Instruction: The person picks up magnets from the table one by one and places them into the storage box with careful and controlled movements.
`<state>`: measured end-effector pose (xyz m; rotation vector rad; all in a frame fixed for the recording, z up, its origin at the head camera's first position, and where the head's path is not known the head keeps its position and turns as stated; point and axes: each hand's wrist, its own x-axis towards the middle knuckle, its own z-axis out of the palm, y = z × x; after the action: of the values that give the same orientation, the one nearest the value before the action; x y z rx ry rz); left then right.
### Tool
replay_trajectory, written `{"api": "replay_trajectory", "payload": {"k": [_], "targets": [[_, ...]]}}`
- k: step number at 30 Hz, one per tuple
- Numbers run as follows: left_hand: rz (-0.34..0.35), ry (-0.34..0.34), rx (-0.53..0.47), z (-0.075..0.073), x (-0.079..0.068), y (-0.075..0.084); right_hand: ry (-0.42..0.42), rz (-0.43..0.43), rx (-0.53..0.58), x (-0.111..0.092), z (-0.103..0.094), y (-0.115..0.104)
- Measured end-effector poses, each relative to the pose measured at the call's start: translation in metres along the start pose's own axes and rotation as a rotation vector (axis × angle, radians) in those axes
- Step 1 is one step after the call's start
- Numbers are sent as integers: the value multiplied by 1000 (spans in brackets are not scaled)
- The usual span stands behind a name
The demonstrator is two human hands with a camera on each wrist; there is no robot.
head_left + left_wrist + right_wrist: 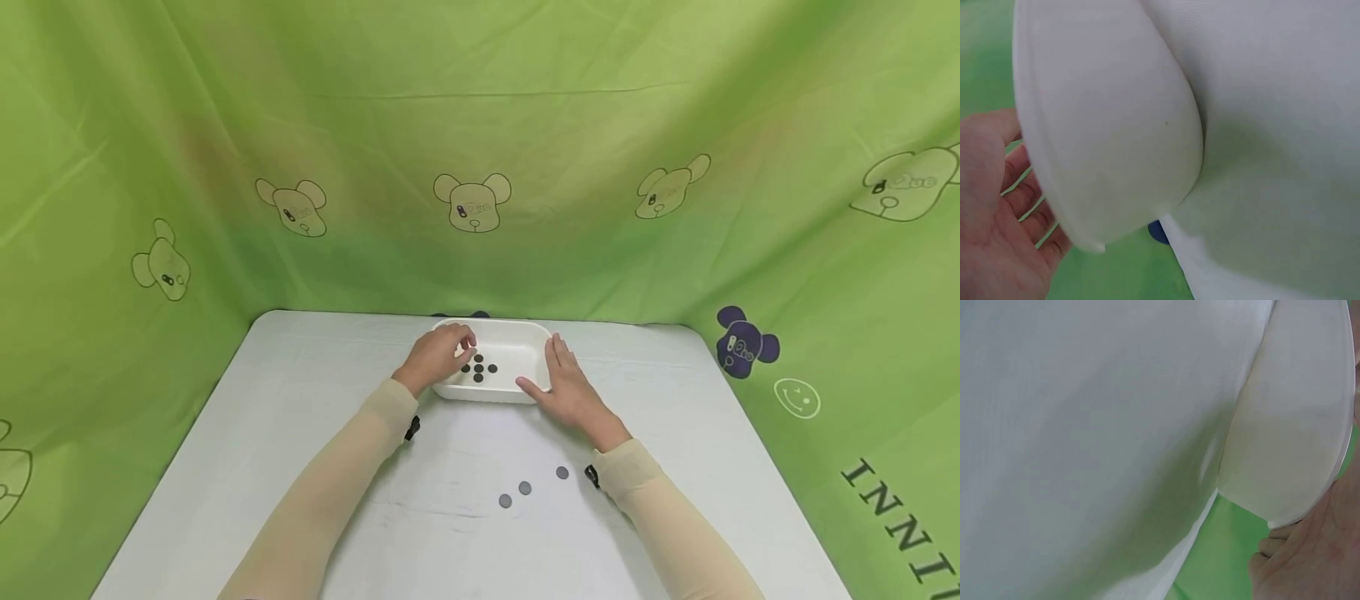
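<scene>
A shallow white tray sits near the far edge of the white table. Several small dark discs form a cross on the tray's floor, toward its left side. My left hand reaches over the tray's left end with bent fingers, thumb and forefinger close beside the discs; whether they pinch anything is too small to tell. In the left wrist view, the tray wall hides part of that hand's fingers. My right hand rests against the tray's right end, its fingers straight along the outside and the thumb across the front rim.
Three grey discs lie on the tabletop in front of the tray, left of the right forearm. A green cloth with bear prints surrounds the table at the back and sides. Both forearms cross the table's near half.
</scene>
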<state>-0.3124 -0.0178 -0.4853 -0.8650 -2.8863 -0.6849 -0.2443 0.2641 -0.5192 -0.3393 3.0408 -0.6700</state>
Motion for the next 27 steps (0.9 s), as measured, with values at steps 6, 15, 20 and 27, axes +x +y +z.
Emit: {"api": "replay_trajectory", "payload": {"k": [6, 15, 20, 27], "targets": [[-14, 64, -8, -6, -15, -9, -1, -3, 6, 0, 0, -1], [-78, 96, -23, -9, -36, -20, 4, -3, 10, -1, -1, 0], [-116, 68, -11, -2, -44, -25, 6, -4, 8, 0, 0, 1], [-140, 42, -12, 9, -53, -29, 7, -9, -2, 1, 2, 2]]}}
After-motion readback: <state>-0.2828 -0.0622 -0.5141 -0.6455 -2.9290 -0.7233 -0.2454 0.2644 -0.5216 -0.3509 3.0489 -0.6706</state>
